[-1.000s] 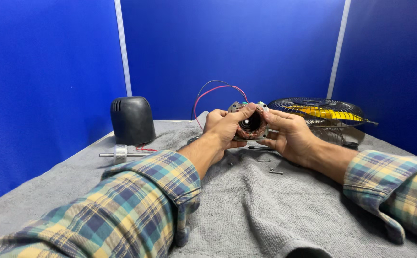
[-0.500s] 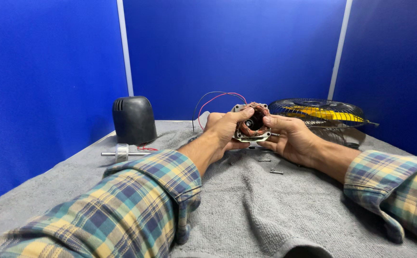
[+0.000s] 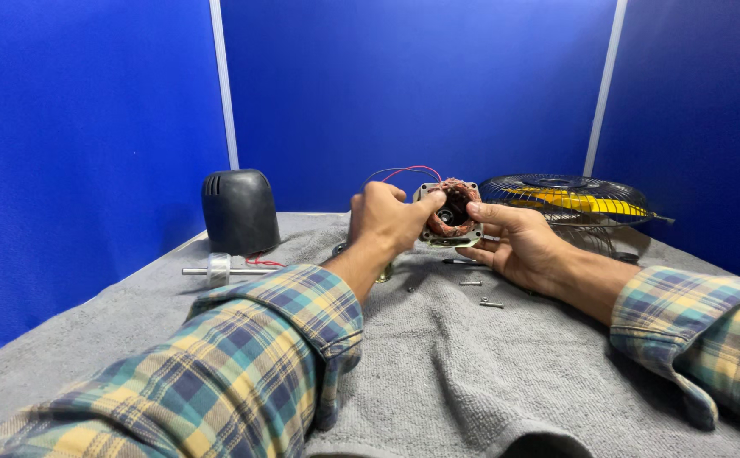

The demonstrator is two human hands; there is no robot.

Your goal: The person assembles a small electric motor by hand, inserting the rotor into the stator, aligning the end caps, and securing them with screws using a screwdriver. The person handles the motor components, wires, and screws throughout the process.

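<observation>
Fingers of left hand (image 3: pixel 384 222) and right hand (image 3: pixel 516 244) clasp the motor stator (image 3: pixel 449 214) — above grey cloth (image 3: pixel 471 373).

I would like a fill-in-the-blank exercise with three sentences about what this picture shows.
1. Both hands hold the small motor stator with copper windings above a ____ towel.
2. The dark plastic dome-shaped cover stands to the ____ of the left hand.
3. Behind the right hand lies a wire fan guard with ____ blades inside.

Missing words: grey; left; yellow
</observation>
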